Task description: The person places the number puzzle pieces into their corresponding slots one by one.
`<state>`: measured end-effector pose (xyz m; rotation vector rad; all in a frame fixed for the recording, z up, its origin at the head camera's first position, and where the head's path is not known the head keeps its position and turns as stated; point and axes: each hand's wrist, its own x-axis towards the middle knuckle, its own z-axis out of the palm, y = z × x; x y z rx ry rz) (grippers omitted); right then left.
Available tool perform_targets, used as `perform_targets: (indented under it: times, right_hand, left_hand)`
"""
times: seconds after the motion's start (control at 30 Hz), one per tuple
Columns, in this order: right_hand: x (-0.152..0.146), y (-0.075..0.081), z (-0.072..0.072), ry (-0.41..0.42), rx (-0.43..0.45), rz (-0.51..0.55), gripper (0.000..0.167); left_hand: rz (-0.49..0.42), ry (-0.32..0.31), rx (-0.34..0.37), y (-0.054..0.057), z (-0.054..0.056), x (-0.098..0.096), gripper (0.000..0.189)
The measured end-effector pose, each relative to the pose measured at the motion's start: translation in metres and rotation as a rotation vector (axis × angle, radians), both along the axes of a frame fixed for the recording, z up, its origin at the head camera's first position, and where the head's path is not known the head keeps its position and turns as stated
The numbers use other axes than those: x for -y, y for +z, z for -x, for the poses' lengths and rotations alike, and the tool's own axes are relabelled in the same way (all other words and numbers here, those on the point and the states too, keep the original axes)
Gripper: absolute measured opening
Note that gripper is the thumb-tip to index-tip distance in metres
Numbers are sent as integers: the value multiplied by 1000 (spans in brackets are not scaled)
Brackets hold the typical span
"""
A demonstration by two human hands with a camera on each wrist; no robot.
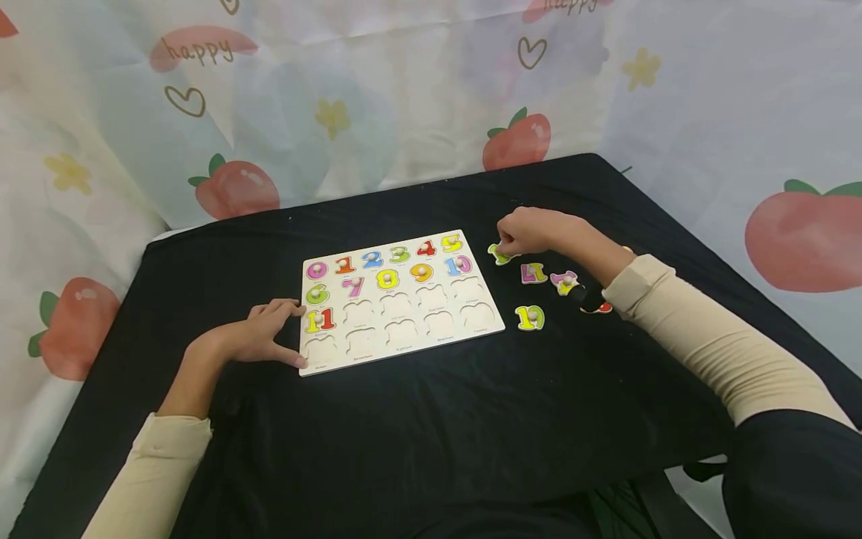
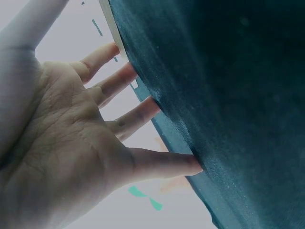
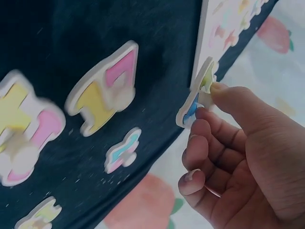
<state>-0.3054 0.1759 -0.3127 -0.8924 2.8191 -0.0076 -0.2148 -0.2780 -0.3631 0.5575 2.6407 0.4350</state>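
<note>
A wooden number puzzle board [image 1: 404, 347] lies on the black cloth, its upper rows holding colourful knobbed numbers such as the yellow-and-red 11 [image 1: 319, 320]. Its lower recesses are bare. My left hand [image 1: 259, 335] is spread along the board's left edge, thumb at the near corner. Those fingers [image 2: 136, 117] look straight and parted in the left wrist view. Beyond the board's right side, my right hand [image 1: 528, 230] pinches a green-and-blue number piece [image 3: 192, 109] between thumb and index finger at its knob. Its other fingers curl loosely beneath.
More loose number pieces lie right of the board: a yellow-and-green 19 [image 1: 530, 317], a pink-and-yellow piece [image 1: 534, 273] and another pink-and-yellow piece [image 1: 564, 282]. Others are partly hidden under the right forearm. A printed fabric backdrop [image 1: 417, 97] rises behind the table.
</note>
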Motion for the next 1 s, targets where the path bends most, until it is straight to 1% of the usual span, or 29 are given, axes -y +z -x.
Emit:
perform_targets:
  times: [0.23, 0.37, 0.47, 0.63, 0.83, 1.0]
  right_hand:
    - [24, -4, -4, 31, 31, -18, 20]
    - [39, -6, -8, 54, 81, 1, 21]
    - [51, -9, -12, 93, 117, 33, 23]
    - [71, -12, -16, 150, 128, 48, 24]
    - [103, -21, -20, 151, 150, 14, 24]
    - [136, -30, -29, 180, 146, 12, 21]
  left_hand:
    - [-4, 4, 7, 0, -1, -1, 105]
    - [0, 6, 8, 0, 0, -2, 105]
    - [0, 9, 8, 1, 0, -2, 105]
    - [-4, 16, 10, 1, 1, -2, 106]
    - [-8, 8, 19, -2, 2, -1, 106]
    - [-4, 10, 13, -1, 2, -1, 107]
